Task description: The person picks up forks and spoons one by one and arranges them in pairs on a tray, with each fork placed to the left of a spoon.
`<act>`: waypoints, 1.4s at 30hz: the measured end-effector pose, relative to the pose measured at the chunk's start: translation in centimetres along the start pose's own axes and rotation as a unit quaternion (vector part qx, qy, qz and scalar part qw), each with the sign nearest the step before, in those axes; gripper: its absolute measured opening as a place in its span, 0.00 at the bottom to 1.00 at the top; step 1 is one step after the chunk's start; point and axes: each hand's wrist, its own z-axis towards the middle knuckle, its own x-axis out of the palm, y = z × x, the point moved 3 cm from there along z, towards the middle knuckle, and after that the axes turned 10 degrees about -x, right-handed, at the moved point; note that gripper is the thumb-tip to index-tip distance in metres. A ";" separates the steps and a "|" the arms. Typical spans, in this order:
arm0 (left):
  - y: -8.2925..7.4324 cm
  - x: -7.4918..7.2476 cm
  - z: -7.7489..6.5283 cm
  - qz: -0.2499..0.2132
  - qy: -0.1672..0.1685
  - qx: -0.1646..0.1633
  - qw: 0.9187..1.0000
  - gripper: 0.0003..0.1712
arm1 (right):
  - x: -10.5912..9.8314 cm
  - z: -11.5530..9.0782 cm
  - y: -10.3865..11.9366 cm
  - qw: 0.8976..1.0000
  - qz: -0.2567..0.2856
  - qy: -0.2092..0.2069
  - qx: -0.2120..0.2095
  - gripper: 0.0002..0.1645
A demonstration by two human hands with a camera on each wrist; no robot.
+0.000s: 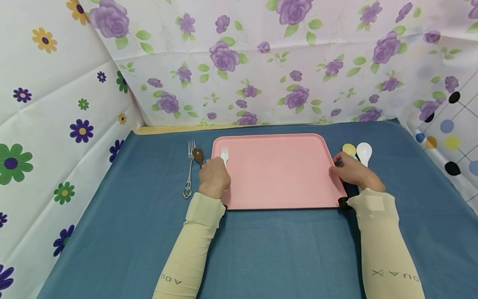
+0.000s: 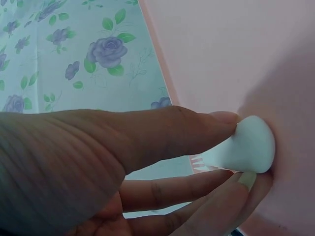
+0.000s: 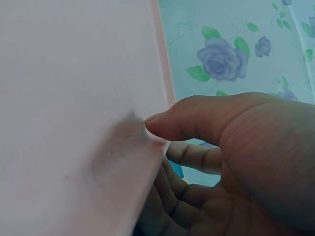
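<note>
A pink tray lies on the blue cloth. My left hand is at the tray's left edge and pinches the handle of a white plastic fork, whose tines point away over the tray. In the left wrist view the thumb and fingers close on the fork's rounded handle end against the tray. My right hand is at the tray's right edge. The thumb presses on the rim of the tray and the fingers curl under it.
A metal fork and a brown spoon lie left of the tray. To the right of it are a yellow spoon and a white spoon. Flowered sheets wall the table at the back and both sides.
</note>
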 end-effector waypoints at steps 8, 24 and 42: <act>0.1 0.0 0.1 -0.004 0.003 0.000 1.000 0.13 | 0.0 0.1 -0.1 1.000 0.005 0.002 0.001 0.25; 0.2 0.2 0.3 -0.012 -0.012 0.011 1.000 0.10 | 0.1 0.2 -0.1 1.000 -0.004 0.002 -0.001 0.24; 0.1 0.2 0.4 -0.019 -0.016 0.014 1.000 0.07 | -0.2 0.0 -0.1 1.000 0.010 0.008 -0.008 0.24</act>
